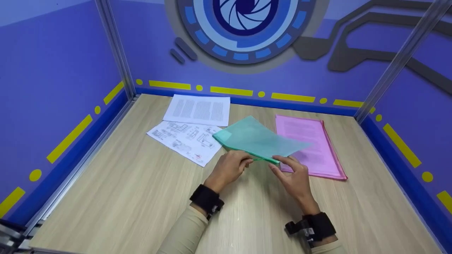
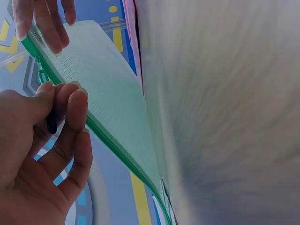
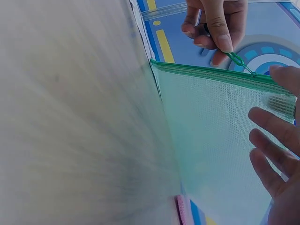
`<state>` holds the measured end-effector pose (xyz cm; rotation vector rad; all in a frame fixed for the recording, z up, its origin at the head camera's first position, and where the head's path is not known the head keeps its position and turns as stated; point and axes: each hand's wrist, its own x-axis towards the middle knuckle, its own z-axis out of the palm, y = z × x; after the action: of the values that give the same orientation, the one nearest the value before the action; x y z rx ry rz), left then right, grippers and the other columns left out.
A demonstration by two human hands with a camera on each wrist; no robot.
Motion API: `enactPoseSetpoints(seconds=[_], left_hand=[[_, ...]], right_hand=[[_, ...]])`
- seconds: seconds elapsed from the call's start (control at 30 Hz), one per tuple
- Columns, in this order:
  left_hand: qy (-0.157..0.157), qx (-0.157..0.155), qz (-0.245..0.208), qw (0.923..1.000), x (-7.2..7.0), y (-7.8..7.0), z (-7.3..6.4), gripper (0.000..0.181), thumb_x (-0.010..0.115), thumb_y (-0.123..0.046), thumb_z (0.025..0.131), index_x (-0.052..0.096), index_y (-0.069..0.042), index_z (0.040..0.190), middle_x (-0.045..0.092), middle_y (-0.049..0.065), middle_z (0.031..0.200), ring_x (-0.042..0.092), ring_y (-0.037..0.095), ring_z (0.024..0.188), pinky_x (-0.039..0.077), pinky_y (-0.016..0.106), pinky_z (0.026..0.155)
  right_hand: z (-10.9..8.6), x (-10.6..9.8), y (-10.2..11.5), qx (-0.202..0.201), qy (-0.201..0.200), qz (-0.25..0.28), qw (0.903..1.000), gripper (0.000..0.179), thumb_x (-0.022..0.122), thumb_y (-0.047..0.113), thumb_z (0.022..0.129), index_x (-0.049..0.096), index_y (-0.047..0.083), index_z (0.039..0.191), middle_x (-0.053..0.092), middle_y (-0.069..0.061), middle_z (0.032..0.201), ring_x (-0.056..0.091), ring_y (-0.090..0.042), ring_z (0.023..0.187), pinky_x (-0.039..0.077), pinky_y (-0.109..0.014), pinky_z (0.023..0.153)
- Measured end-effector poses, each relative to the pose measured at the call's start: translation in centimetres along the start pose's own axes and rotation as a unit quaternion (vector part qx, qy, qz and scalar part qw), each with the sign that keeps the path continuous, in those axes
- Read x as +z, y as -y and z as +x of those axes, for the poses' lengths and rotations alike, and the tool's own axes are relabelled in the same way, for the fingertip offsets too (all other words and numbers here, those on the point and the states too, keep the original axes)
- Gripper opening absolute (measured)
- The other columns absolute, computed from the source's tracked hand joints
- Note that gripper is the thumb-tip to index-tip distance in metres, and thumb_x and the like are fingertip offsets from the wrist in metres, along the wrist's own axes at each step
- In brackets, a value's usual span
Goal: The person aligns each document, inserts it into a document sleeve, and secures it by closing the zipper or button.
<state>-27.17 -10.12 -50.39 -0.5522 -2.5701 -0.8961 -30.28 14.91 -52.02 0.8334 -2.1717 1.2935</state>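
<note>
Left hand point(image 1: 229, 167) pinches the zip pull point(image 3: 236, 59) between thumb and forefinger, while the right hand point(image 1: 295, 176) has thumb and finger clamped on the corner of the green pouch point(image 1: 259, 137) at the zip's right end. That pouch slants over the middle of the worktop point(image 1: 141, 197), its zip edge raised. Running the zip well probably asks first for a steady pouch, drawn flat between both hands; then a straight zip band point(image 3: 201, 74), anchored firmly at the corner; last, a pull in line with it, since tugging sideways could bunch the sheeting.

Pale wood grain covers the worktop. On its right lies a rectangular pink pouch point(image 1: 317, 151), translucent and red-edged, print showing through; to the left, a white text sheet point(image 1: 197, 109) and a drawing sheet point(image 1: 183, 144) lie flat, crisp-edged. The green pouch is thin, see-through and finely meshed. Its zip band is darker and ribbed; the zip pull, smallest, is a slim green loop.
</note>
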Motion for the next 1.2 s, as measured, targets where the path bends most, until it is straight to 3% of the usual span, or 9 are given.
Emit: enactPoseSetpoints(seconds=[0.5,0.93,1.2], left_hand=[[-0.003,0.003,-0.008,1.0000,-0.04,0.23,0.05,0.020,0.064,-0.024,0.108,0.080,-0.013,0.104,0.070,-0.006,0.084,0.063,0.005,0.073,0.052,0.026,0.067],[-0.006,-0.015,-0.002,0.9999,-0.27,0.69,-0.09,0.017,0.067,-0.024,0.106,0.079,-0.015,0.100,0.070,-0.008,0.083,0.064,0.006,0.075,0.053,0.028,0.068],[-0.008,-0.012,-0.005,0.9999,-0.11,0.87,0.07,0.017,0.066,-0.023,0.107,0.080,-0.014,0.103,0.071,-0.007,0.084,0.065,0.006,0.075,0.055,0.030,0.070]], right_hand=[[0.36,-0.32,-0.22,-0.032,-0.017,-0.002,0.9993,0.028,0.086,0.001,0.088,0.083,0.010,0.114,0.080,-0.005,0.108,0.075,-0.027,0.103,0.049,-0.014,0.095],[0.30,-0.11,-0.59,-0.038,-0.036,-0.003,0.9986,0.032,0.086,-0.006,0.082,0.084,0.010,0.110,0.080,-0.005,0.097,0.074,-0.024,0.093,0.048,-0.014,0.093],[0.36,-0.33,-0.12,-0.035,-0.037,-0.007,0.9987,0.030,0.085,-0.002,0.086,0.084,0.014,0.112,0.078,-0.001,0.097,0.073,-0.019,0.093,0.049,-0.016,0.092]])
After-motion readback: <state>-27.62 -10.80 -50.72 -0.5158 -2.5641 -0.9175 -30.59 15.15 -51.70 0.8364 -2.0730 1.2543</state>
